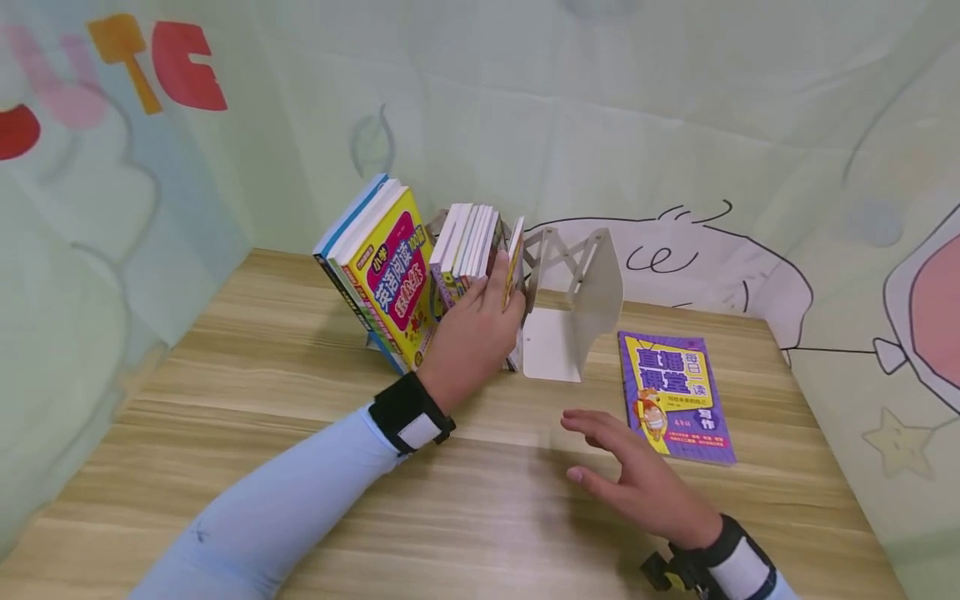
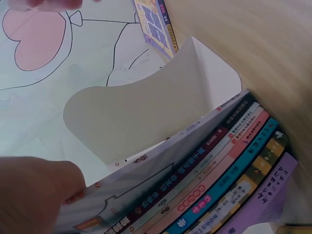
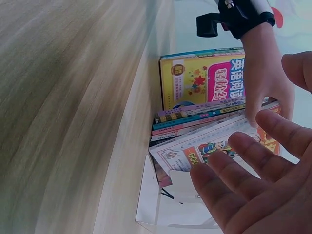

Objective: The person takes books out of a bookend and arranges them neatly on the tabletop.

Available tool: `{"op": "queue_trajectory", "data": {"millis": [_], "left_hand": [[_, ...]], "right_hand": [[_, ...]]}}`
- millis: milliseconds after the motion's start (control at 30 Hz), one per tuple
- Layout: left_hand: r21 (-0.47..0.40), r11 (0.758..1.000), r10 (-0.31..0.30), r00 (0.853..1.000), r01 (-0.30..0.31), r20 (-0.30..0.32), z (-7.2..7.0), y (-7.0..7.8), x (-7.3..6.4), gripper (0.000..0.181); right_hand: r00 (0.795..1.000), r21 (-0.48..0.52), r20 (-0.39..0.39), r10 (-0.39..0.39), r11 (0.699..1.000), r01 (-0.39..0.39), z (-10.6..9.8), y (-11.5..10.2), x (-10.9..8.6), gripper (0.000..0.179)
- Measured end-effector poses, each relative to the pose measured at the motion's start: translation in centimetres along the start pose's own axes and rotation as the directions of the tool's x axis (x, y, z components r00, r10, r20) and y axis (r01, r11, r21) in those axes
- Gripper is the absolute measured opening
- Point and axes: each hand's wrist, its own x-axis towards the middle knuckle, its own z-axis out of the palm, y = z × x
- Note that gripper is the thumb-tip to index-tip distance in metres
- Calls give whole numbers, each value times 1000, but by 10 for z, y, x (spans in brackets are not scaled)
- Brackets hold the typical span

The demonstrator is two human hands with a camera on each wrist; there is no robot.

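Observation:
My left hand (image 1: 474,337) grips the upper edge of a thin book (image 1: 515,242), thumb and fingers on either side of it. In the right wrist view, this book's pale cover (image 3: 183,152) shows a cartoon picture and leans at the right end of the row. Beside it stand several thin books (image 1: 467,233), their coloured spines (image 2: 209,180) facing out in the left wrist view. They sit in a white folding book rack (image 1: 602,279). My right hand (image 1: 645,479) hovers above the table, fingers spread and holding nothing.
Larger books, a yellow-covered one (image 1: 393,279) foremost, lean at the rack's left end. A purple book (image 1: 678,400) lies flat on the wooden table (image 1: 465,517) to the right. A printed cloth wall (image 1: 675,125) rises behind the table.

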Motion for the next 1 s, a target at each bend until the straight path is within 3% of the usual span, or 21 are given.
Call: {"op": "queue_trajectory", "data": {"millis": [133, 367, 800, 1000], "left_hand": [[-33, 999, -11, 1000, 10, -29, 2, 3, -6, 22], [-222, 970, -99, 995, 95, -7, -2, 5, -15, 22], [-291, 948, -130, 991, 130, 18, -6, 12, -28, 26], [-324, 939, -123, 992, 117, 1, -5, 15, -34, 29]], "right_hand": [[1000, -1, -10, -4, 1000, 4, 0, 1, -1, 49], [1000, 25, -2, 19, 1000, -19, -1, 1, -2, 48], [999, 33, 5, 40, 999, -40, -2, 2, -4, 48], [1000, 42, 3, 31, 999, -31, -1, 2, -5, 47]]}}
